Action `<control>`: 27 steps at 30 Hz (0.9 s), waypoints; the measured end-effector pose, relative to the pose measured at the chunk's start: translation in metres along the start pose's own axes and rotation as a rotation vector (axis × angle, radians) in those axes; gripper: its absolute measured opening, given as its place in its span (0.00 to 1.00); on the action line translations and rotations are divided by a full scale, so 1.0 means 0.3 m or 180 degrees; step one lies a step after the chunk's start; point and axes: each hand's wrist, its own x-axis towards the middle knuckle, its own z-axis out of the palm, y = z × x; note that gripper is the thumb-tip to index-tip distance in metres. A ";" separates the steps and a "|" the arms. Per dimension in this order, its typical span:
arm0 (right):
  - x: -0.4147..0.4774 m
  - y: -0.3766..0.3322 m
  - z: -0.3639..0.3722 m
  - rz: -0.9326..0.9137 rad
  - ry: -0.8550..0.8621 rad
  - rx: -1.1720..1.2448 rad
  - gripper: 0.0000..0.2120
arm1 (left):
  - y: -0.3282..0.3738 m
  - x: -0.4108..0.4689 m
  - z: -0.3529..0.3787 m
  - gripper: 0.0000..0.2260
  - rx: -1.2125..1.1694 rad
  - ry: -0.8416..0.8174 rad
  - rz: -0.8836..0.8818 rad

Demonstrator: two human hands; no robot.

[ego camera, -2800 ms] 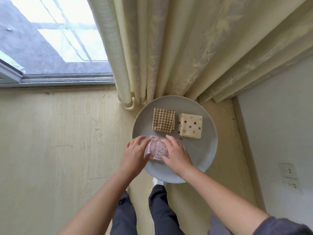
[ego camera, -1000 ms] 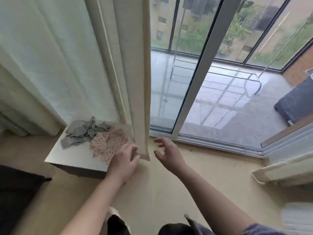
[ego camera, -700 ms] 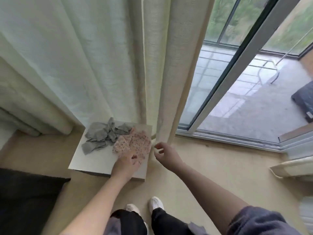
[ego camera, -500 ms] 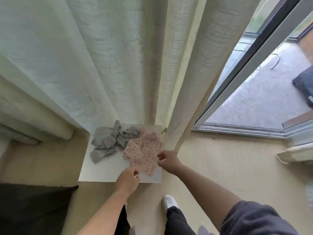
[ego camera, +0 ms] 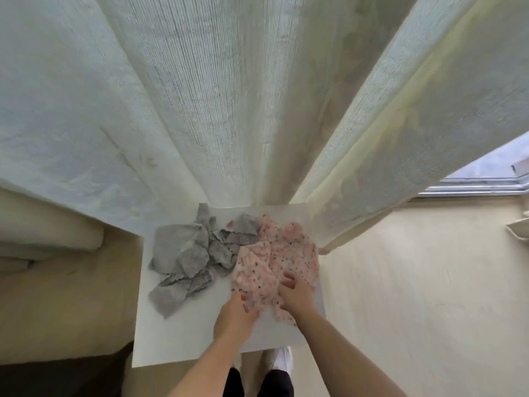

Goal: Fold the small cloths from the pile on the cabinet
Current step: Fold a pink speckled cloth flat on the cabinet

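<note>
Gripping the near edge of the pink speckled cloth [ego camera: 276, 255], left hand [ego camera: 235, 314], right hand [ego camera: 295, 294] on the same cloth just beside, its grip unclear, crumpled grey cloths [ego camera: 183, 253] left, on the white cabinet [ego camera: 177, 339]

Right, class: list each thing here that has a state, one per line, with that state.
pink cloths: unfolded, crumpled on cabinet.
grey cloths: unfolded, crumpled heap.
left hand: grips pink cloths' near edge.
right hand: fingers curled on pink cloths.
curtain: drawn.
</note>
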 end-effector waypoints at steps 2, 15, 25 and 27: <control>0.048 -0.002 0.034 0.0033 -0.0065 0.0206 0.18 | -0.002 0.047 0.046 0.10 -0.0051 0.0049 0.0022; -0.401 -0.348 -0.149 -0.1337 -0.0272 -0.0650 0.09 | 0.252 -0.307 -0.364 0.08 -0.1076 0.0836 0.1470; -0.932 -0.683 -0.257 -0.2652 -0.0117 -0.1520 0.03 | 0.556 -0.788 -0.708 0.07 -0.1247 0.1206 0.2387; -0.995 -0.735 -0.267 -0.2949 0.0000 -0.1589 0.13 | 0.575 -0.832 -0.766 0.07 -0.1445 0.1362 0.2491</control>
